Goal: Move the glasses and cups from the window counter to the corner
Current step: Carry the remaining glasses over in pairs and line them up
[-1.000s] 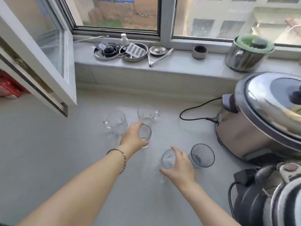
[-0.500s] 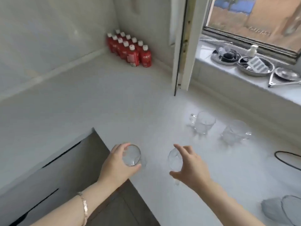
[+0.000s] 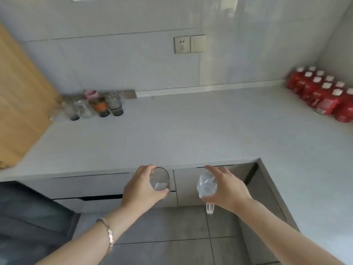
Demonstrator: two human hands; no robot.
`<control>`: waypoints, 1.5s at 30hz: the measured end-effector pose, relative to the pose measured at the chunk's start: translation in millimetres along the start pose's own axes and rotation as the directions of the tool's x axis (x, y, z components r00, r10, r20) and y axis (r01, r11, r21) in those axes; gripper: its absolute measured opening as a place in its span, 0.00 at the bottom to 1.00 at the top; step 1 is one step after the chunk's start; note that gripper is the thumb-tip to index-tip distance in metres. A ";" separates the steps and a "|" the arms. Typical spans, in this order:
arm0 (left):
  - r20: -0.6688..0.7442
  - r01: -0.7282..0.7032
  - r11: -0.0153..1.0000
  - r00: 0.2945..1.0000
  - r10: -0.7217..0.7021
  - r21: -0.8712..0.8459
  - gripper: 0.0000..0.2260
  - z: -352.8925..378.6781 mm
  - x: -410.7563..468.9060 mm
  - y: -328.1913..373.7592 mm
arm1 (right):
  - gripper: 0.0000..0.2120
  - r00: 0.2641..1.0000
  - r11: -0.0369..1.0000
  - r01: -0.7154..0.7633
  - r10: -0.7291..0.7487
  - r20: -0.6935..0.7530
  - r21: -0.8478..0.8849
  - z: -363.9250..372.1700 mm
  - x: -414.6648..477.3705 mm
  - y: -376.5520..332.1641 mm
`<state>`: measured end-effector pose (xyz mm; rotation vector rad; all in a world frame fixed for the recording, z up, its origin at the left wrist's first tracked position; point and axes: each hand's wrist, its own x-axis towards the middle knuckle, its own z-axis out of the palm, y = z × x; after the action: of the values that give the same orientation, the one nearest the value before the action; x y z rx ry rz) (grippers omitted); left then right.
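Note:
My left hand grips a clear drinking glass from its left side, held upright in front of the counter's front edge. My right hand holds a clear glass mug from the right, its handle hanging below my palm. Both are carried in the air over the floor, short of the grey counter. Far back at the left, several glasses and cups stand grouped against the wall beside a wooden board.
A large wooden board leans at the counter's left end. A pack of red bottles sits at the right corner. A wall socket is above. Drawer fronts lie under the counter; grey floor tiles below.
The view has swung left from the window counter to the wall counter. Both hands lifted their glasses off the counter and carried them along; the remaining mugs and window are out of view.

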<state>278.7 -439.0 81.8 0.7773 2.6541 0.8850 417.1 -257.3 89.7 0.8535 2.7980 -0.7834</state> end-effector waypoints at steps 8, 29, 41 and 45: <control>-0.065 0.220 0.975 0.974 -0.218 0.025 0.30 -118.3 39.0 -132.9 | 0.42 0.981 0.989 0.120 -0.104 0.164 -0.091 50.2 103.1 -162.3; -0.206 0.457 0.887 0.863 -0.462 -0.072 0.33 -329.6 324.8 -393.2 | 0.44 0.911 0.923 0.364 -0.324 0.253 -0.127 132.5 420.6 -462.8; -0.024 0.436 0.898 0.899 -0.438 -0.067 0.31 -340.2 442.8 -501.4 | 0.46 0.978 0.994 0.107 -0.100 0.181 -0.034 213.2 477.5 -547.4; -0.004 0.414 0.907 0.910 -0.415 -0.074 0.33 -335.7 455.5 -514.8 | 0.43 0.985 0.998 0.051 -0.043 0.167 -0.040 237.3 499.1 -571.9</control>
<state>-437.3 -697.5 6.5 0.1683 2.6360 0.8626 -323.1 -538.5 15.2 0.6836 2.6864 -0.7590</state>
